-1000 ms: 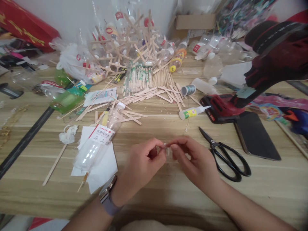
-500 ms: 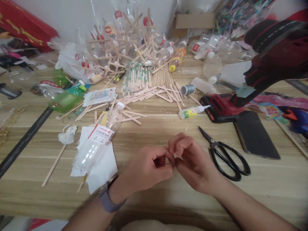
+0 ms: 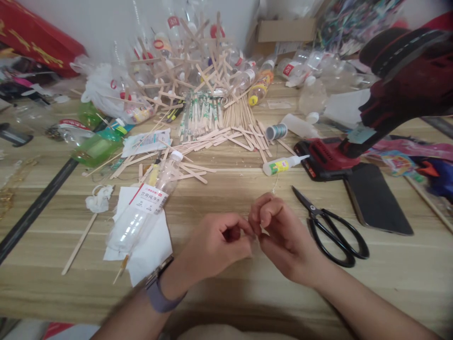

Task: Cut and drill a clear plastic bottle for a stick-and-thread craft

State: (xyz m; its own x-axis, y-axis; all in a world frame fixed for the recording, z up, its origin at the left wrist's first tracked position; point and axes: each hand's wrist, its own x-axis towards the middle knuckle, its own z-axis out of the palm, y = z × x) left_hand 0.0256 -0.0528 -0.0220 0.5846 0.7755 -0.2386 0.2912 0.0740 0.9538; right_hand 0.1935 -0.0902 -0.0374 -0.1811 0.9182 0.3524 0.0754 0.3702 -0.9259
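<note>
My left hand (image 3: pixel 221 243), with a watch on a purple band at the wrist, is closed in a pinch in front of me. Its fingertips meet or almost meet those of my right hand (image 3: pixel 283 238), whose fingers are curled and closed too. Whatever lies between the fingertips is too fine to make out. A thin pale strand (image 3: pixel 275 183) shows just beyond my right fingers, near a glue bottle (image 3: pixel 281 166) with a yellow-green label. Black-handled scissors (image 3: pixel 332 226) lie to the right of my right hand. A clear plastic bottle (image 3: pixel 141 212) rests on white paper (image 3: pixel 152 255) to the left.
Craft sticks (image 3: pixel 212 139), skewers (image 3: pixel 239 111) and several empty bottles are piled at the back. A thread spool (image 3: pixel 276 131) lies before them. On the right stand a red and black power tool (image 3: pixel 354 146) and a dark phone (image 3: pixel 378 198). A green bottle (image 3: pixel 94 151) lies left.
Both hands stay close together with the fingertips shifting slightly. My right fingers have risen a little, and my left thumb has drawn slightly left. The things on the table look unmoved.
</note>
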